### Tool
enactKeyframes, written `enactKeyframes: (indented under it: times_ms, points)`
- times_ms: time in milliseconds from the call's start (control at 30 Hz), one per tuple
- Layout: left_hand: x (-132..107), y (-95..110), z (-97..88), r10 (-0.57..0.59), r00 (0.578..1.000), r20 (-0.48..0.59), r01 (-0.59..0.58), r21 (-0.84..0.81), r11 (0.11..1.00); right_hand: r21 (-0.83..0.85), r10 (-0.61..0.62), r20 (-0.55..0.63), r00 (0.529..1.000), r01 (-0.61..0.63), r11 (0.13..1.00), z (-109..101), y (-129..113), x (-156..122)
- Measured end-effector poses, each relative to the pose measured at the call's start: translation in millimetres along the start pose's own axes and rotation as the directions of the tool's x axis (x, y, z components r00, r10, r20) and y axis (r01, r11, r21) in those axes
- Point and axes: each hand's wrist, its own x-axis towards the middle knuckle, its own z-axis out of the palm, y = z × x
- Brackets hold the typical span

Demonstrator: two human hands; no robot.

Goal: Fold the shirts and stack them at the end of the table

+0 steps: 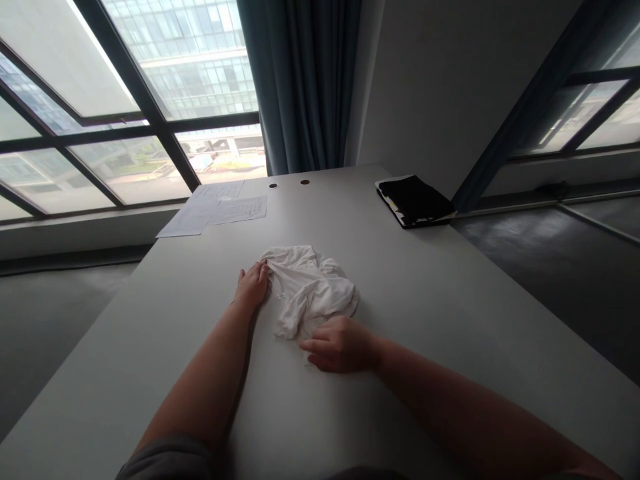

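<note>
A crumpled white shirt (315, 283) lies bunched on the white table, with folds across it and a small dark mark near its left side. At its upper left edge, my left hand (253, 285) has its fingers closed on the fabric. My right hand (340, 345) is at the lower edge of the shirt, fingers curled in a pinch on the cloth there. The fingertips of both hands are partly hidden in the folds.
The white table (430, 300) runs away toward a blue curtain (305, 87) and windows. Printed paper sheets (210, 207) lie at its far left. A folded black cloth (417, 199) rests on a dark-edged flat item at the far right. Two round holes pierce the far end.
</note>
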Motion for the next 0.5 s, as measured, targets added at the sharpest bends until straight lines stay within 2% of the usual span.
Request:
enactKeyframes:
  times_ms: [67, 167, 233, 300, 367, 433, 500]
  points:
    - [-1.1, 1.1, 0.5, -0.003, 1.000, -0.017, 0.003, 0.012, 1.000, 0.007, 0.007, -0.058, 0.998, -0.006, 1.000, -4.1, -3.7, 3.5]
    - [-2.8, 5.8, 2.4, 0.012, 1.000, -0.005, -0.012, 0.091, 0.996, -0.035, 0.228, -0.146, 0.963, -0.235, 0.971, -7.3, 7.7, 3.1]
    - [-4.9, 11.7, 1.6, 0.024, 1.000, 0.016, -0.026, 0.156, 0.987, -0.095, 0.425, -0.179, 0.887, -0.445, 0.890, -4.4, 23.7, -1.6]
    - [-10.2, 21.6, -0.7, 0.070, 0.998, 0.005, -0.069, 0.202, 0.977, -0.131, 0.579, -0.169, 0.798, -0.600, 0.789, 2.3, 40.3, -8.1]
    - [-20.6, 36.5, -1.5, 0.178, 0.983, -0.034, -0.167, 0.218, 0.962, -0.123, 0.654, -0.105, 0.749, -0.663, 0.739, 9.8, 52.1, -13.9]
    - [-35.6, 54.4, 2.5, 0.305, 0.951, -0.047, -0.290, 0.200, 0.936, -0.108, 0.669, -0.046, 0.741, -0.670, 0.734, 15.4, 56.9, -17.2]
    - [-51.5, 71.6, 12.4, 0.360, 0.933, -0.008, -0.354, 0.151, 0.923, -0.114, 0.673, -0.044, 0.738, -0.673, 0.731, 17.5, 56.8, -18.0]
